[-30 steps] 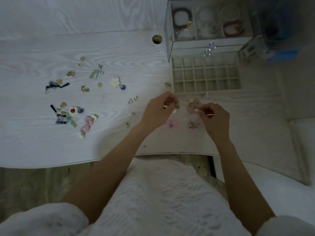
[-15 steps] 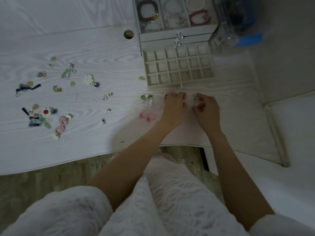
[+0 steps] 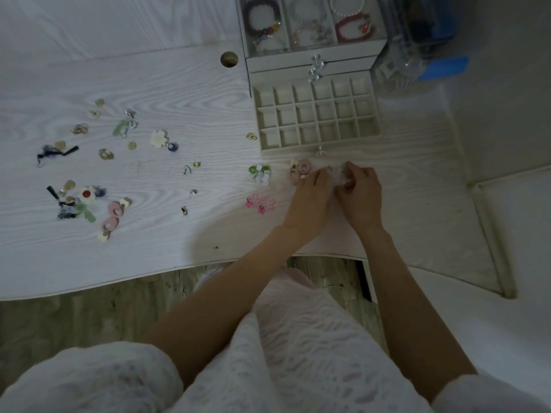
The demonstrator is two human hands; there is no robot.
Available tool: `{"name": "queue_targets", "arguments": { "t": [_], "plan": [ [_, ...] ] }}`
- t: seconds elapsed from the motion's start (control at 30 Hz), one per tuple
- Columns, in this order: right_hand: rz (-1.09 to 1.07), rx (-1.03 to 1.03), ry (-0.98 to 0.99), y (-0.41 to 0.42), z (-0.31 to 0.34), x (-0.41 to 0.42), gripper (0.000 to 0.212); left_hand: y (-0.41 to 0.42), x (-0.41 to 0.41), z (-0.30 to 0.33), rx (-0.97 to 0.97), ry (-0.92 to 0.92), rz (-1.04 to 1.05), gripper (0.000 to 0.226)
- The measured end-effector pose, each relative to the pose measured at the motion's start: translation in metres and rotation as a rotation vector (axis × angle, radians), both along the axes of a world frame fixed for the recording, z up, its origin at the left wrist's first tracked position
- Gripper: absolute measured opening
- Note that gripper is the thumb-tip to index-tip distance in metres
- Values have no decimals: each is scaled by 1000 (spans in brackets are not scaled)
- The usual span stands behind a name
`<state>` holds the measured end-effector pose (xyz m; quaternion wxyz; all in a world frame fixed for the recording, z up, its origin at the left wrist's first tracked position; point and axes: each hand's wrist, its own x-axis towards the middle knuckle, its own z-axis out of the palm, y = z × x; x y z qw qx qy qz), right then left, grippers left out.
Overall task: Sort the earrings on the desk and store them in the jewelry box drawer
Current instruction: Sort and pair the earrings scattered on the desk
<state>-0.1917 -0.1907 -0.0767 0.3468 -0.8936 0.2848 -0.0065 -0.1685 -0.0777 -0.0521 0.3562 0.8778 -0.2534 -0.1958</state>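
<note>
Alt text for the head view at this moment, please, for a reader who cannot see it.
Both hands, left hand and right hand, meet over a small clear item on the white desk, just in front of the empty drawer pulled out of the jewelry box. Three earring pairs lie beside the hands; more earrings lie scattered further left.

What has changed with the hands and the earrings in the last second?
Both hands, left hand and right hand, came down onto the desk and together pinch a clear earring. The pink earrings now lie released. The drawer stays open, empty.
</note>
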Motion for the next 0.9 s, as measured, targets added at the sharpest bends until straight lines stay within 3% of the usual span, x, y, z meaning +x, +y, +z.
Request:
{"name": "queue_targets", "arguments": {
  "t": [0.17,0.33,0.43,0.53,0.7,0.83,0.9],
  "plan": [
    [51,6,1,8,-1,9,42,0,8,-6,-107,191,56,56],
    [83,0,31,12,3,11,47,9,13,5,-144,348,141,57],
    [160,-89,-5,17,15,3,45,30,14,15,-192,249,187,45],
    [287,-254,-91,33,30,0,30,66,17,28,-238,86,251,28],
    [529,-356,-303,73,37,37,18,149,28,27,-30,-185,459,17],
    [629,-411,-352,103,22,91,20,210,30,4,196,-163,626,22],
    [649,-522,-289,109,12,113,27,226,31,-6,195,-95,674,28]
  ]
}}
